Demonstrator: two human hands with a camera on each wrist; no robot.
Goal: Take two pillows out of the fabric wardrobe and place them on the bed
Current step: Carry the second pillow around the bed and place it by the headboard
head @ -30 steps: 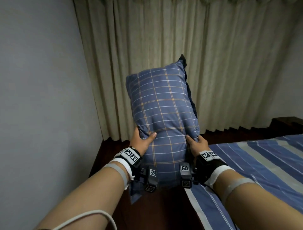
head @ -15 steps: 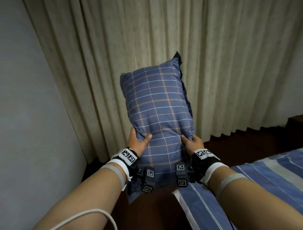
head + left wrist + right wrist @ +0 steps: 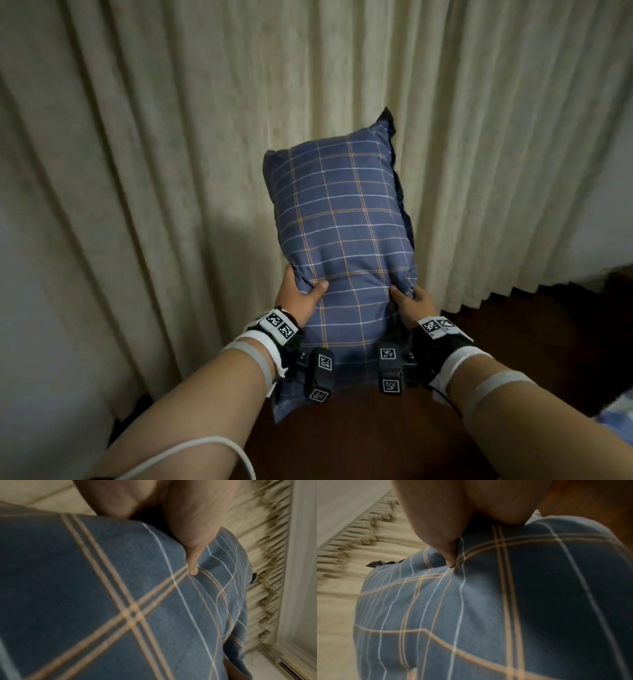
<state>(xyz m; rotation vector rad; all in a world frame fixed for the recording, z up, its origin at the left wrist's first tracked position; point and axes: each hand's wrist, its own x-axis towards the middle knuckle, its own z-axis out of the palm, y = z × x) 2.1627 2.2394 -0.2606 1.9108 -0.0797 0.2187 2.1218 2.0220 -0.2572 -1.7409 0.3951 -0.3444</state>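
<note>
— Where is the pillow point(image 3: 339, 240)?
— Upright in the air, before the curtain point(image 3: 171, 137).
— Who holds it?
— The left hand point(image 3: 297, 299) and right hand point(image 3: 412, 305) grip its sides, thumbs pressing the front.

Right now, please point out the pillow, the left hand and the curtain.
pillow point(image 3: 337, 219), head view, middle of its checked front.
left hand point(image 3: 299, 301), head view, back of the hand.
curtain point(image 3: 205, 137), head view, a fold left of the pillow.

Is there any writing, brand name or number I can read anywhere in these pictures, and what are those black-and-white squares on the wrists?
No readable words or numbers.
The wrist tags bear only black-and-white square code patterns, no letters.
The pillow shows plaid lines only, no label.
The curtain is plain.
</note>
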